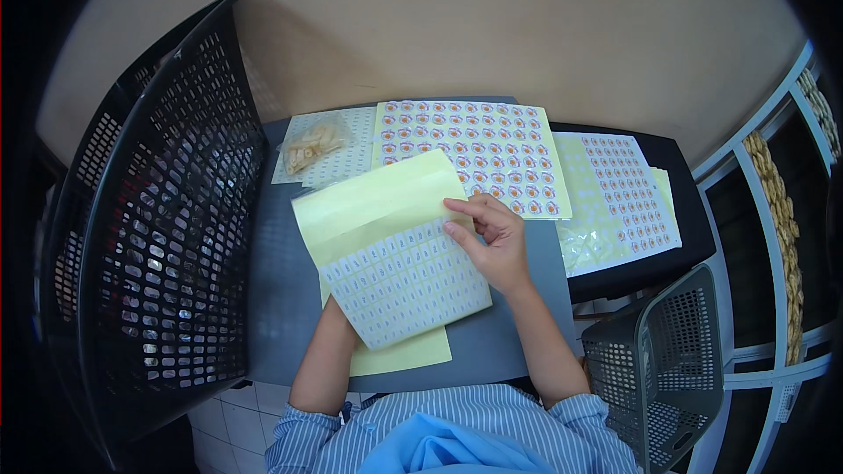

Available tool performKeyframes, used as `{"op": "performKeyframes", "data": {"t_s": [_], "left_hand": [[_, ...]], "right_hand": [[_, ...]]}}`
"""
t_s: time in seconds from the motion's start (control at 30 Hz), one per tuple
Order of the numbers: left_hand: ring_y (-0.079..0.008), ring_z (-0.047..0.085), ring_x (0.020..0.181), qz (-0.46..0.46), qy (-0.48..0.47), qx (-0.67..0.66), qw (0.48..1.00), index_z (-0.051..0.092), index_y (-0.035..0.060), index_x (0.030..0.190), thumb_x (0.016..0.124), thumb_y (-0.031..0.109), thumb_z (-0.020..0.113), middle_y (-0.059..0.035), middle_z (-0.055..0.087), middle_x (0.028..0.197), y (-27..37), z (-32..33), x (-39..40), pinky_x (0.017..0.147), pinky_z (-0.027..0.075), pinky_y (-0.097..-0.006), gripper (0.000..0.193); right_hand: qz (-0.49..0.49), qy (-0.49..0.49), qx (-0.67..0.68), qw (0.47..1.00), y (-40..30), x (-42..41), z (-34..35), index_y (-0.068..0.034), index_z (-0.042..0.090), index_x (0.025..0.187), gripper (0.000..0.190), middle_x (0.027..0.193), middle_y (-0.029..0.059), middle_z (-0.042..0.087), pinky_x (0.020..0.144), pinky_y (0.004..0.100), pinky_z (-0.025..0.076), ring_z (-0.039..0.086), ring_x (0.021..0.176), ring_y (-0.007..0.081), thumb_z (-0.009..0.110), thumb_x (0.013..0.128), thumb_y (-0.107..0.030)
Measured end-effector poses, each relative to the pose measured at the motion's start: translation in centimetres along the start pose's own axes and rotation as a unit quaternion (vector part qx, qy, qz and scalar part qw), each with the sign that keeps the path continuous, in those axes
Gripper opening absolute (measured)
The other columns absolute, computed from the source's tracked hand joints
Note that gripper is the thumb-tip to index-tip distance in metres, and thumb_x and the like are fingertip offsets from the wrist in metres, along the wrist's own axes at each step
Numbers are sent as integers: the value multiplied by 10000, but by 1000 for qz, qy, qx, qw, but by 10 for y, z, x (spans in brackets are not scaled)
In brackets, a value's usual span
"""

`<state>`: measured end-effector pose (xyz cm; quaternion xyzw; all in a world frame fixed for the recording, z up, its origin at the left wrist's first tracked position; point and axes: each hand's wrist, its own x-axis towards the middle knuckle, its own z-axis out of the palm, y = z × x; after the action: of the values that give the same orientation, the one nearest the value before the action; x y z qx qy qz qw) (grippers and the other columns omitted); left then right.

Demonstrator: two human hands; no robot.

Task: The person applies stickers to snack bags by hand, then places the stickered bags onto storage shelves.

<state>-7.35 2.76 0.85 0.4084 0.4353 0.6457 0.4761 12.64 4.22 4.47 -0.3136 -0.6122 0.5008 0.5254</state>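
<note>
My right hand pinches the right edge of a sheet of small white printed labels between thumb and fingers. The sheet's yellow upper part is bent upward. The left forearm reaches under this sheet, which hides my left hand. Below the raised sheet, another yellow sheet lies on the grey table. Behind it lies a sheet of round orange-and-purple stickers. At the back left, a clear plastic bag with pale beige pieces rests on a sheet of small labels.
A large black perforated plastic basket stands at the left. On a black surface at the right lie more sticker sheets, partly under clear plastic. A grey-green perforated basket stands low at the right, beside a metal-framed rack. A wall rises behind the table.
</note>
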Motion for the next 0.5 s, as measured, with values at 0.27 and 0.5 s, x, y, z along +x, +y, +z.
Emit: {"op": "performKeyframes", "data": {"t_s": [0.27, 0.5], "left_hand": [[-251, 392, 1129, 20, -16, 9, 1000, 308, 15, 1269, 841, 378, 453, -163, 392, 1236, -2, 4, 2, 953, 295, -325, 579], [-256, 391, 1128, 39, -26, 17, 999, 311, 17, 1267, 838, 387, 453, -162, 396, 1230, 1, 7, 8, 955, 291, -327, 584]], "right_hand": [[-250, 83, -370, 891, -8, 3, -1, -124, 663, 780, 186, 832, 22, 547, 744, 311, 362, 494, 855, 192, 699, 603, -80], [-302, 78, -388, 867, -4, 4, 0, -120, 640, 706, 124, 743, -26, 568, 713, 282, 338, 522, 767, 146, 695, 605, -71]]}}
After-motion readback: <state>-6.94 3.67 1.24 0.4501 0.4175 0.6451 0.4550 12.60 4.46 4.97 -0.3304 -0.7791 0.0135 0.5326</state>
